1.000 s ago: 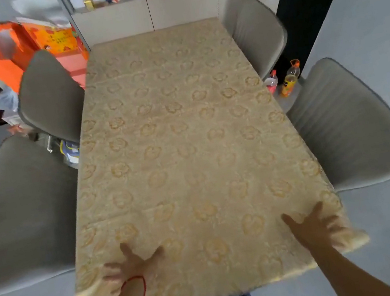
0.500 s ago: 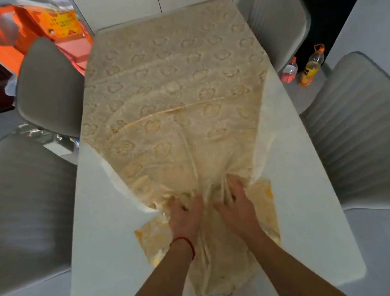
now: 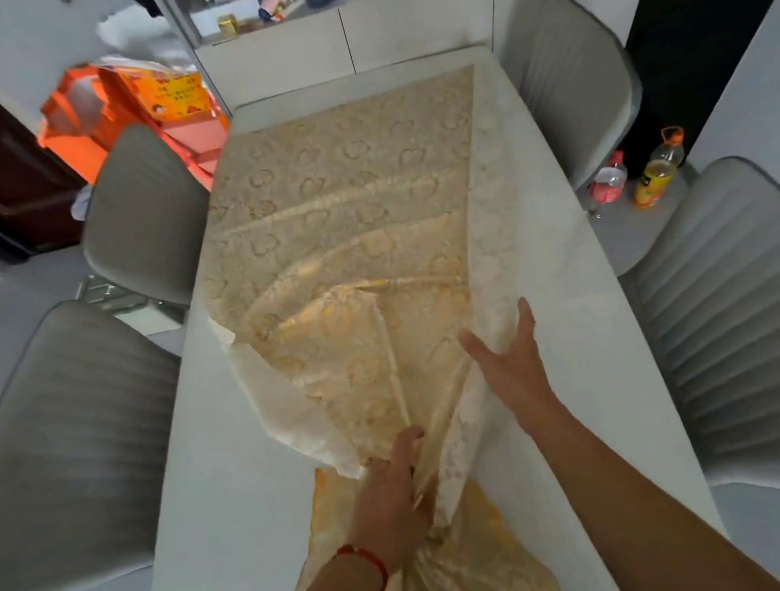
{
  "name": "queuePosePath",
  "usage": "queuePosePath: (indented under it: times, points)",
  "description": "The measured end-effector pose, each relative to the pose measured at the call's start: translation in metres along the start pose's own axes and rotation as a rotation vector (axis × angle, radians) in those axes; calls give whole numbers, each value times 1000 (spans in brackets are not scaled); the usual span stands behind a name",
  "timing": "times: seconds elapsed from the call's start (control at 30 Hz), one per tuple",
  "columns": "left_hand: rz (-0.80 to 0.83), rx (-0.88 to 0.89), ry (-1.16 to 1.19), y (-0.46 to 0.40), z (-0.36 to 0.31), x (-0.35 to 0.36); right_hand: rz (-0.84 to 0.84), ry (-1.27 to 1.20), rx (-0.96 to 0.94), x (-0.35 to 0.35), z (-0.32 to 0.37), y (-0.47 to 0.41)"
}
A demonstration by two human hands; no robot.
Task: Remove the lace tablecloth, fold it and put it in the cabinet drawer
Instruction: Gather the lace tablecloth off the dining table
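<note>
Left hand point(image 3: 392, 495), red cord at the wrist, fist closed around the gathered near end of the lace tablecloth point(image 3: 345, 230), low over the table point(image 3: 212, 483) close to its near edge. Right hand point(image 3: 512, 362) flat, fingers spread wide, palm down on the cloth's pale turned-over right edge, farther up the table than the left. Cloth fans from the fist toward the table's far end, lying flat there. Bare tabletop shows on both sides of the bunch. Four grey chairs point(image 3: 55, 448) flank the table's long sides; cabinet point(image 3: 416, 14) stands beyond its far end.
</note>
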State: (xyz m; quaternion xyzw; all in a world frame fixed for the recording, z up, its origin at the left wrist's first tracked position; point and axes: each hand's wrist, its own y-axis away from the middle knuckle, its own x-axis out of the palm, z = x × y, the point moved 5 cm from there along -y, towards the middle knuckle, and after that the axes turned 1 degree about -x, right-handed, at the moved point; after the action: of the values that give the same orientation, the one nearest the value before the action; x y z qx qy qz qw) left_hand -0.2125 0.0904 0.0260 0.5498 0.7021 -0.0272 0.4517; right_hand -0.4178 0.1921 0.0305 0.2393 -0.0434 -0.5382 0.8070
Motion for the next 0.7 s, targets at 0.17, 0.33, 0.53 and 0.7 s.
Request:
queuePosePath:
  times: [0.17,0.33,0.53,0.7]
  points:
    - [-62,116,-113,20,23,-25,185,466,-61,25,3,-23]
    - [-131,321,-359,-22,1,-89,682,637,-473,59,-1,65]
    - [316,500,-706,-32,-12,-69,771,361,-183,46,8,81]
    - [356,630,-598,29,10,-59,153,582,-5,15,-5,1]
